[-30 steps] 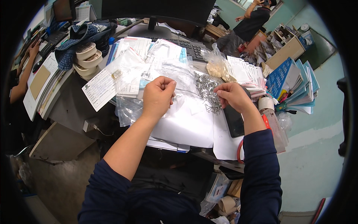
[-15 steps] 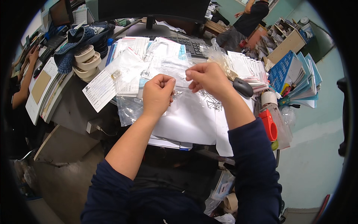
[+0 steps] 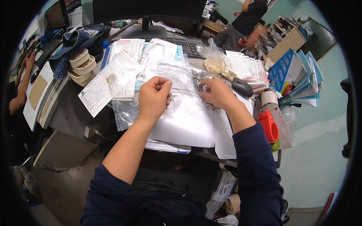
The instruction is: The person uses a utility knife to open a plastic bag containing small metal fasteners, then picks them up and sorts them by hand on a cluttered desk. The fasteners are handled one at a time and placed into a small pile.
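My left hand (image 3: 154, 98) is closed, thumb pressed against curled fingers, above the white paper (image 3: 184, 130). What it holds is mostly hidden; a small shiny bit shows beside the fingertips. My right hand (image 3: 218, 93) reaches down at a pile of small metal pieces (image 3: 197, 80), too small to name exactly. Its thumb and fingers are bent and apart, with pieces visible between them. Between the hands lie clear plastic bags (image 3: 175, 75), partly over the paper.
Printed slips (image 3: 96, 94) and more bags lie left. A keyboard (image 3: 184, 44) and monitor (image 3: 145, 11) stand behind. To the right are a black mouse (image 3: 242, 87), a bag of beige pieces (image 3: 215, 64), stacked slips (image 3: 249, 69) and a red tape dispenser (image 3: 268, 126). Another person (image 3: 250, 19) stands beyond.
My right hand has moved down and right, from near my left hand to the metal pieces. Its fingers have spread from a loose pinch. My left hand stays closed; the view has shifted slightly.
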`<state>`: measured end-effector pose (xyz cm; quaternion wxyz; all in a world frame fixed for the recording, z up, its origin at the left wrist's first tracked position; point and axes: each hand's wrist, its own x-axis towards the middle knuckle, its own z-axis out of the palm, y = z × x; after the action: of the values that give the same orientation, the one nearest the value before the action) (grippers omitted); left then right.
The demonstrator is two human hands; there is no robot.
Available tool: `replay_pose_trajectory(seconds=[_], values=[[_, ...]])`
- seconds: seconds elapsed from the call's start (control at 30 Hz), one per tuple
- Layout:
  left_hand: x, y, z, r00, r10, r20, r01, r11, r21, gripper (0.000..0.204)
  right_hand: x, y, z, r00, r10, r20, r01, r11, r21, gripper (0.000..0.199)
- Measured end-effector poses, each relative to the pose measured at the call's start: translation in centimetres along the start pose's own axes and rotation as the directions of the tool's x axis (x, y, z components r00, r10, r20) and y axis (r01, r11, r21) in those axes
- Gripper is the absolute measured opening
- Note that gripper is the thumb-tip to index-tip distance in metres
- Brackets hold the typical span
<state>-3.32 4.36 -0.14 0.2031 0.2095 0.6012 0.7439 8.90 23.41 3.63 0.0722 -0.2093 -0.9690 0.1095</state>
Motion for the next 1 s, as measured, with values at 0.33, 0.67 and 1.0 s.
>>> replay_pose_trajectory(seconds=[0.33, 0.67, 1.0], values=[[-0.1, 0.1, 0.1, 1.0, 0.007, 0.003, -0.007, 1.0, -0.006, 0.015, 0.6, 2.8, -1.4, 0.966, 0.195, 0.168, -0.25, 0.866, 0.434, 0.015], [0.0, 0.0, 0.3, 1.0, -0.001, -0.004, 0.001, 1.0, -0.02, 0.014, 1.3, -1.9, -3.5, 0.927, 0.16, 0.339, -0.363, 0.609, 0.705, 0.018], [-0.2, 0.2, 0.2, 1.0, -0.019, -0.002, 0.019, 1.0, -0.019, 0.015, 1.9, 0.6, -3.5, 0.959, 0.282, 0.038, -0.284, 0.948, 0.141, 0.026]])
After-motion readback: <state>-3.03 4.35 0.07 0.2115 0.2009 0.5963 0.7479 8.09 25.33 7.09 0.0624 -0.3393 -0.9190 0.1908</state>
